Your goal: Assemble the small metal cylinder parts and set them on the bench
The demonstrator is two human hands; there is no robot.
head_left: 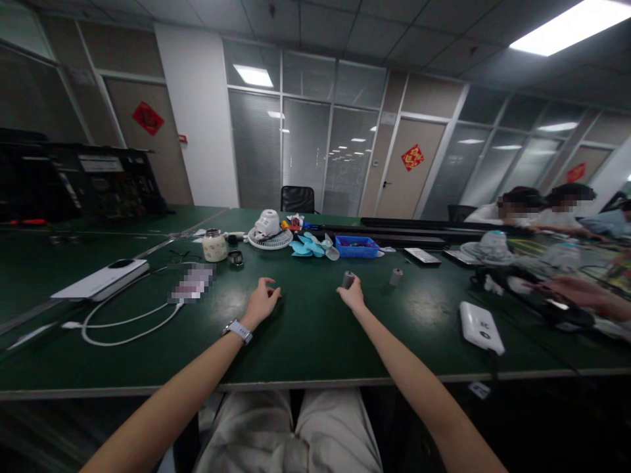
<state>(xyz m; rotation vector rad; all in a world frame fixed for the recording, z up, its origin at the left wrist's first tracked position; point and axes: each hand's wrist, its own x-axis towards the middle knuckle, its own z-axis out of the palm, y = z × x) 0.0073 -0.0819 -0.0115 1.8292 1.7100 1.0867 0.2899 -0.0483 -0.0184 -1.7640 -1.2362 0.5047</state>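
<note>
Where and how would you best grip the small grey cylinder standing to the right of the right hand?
Probably pinched across the upper part of its curved wall, coming from the near side. The cylinder stands upright on the table, apart from other things, and the right hand is on its near left.

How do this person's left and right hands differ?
The left hand holds nothing visible, its fingers loosely curled; the right hand grips a small grey cylinder. The left hand has a pale band at its wrist; the right hand's wrist is bare. Both are over the green table.
</note>
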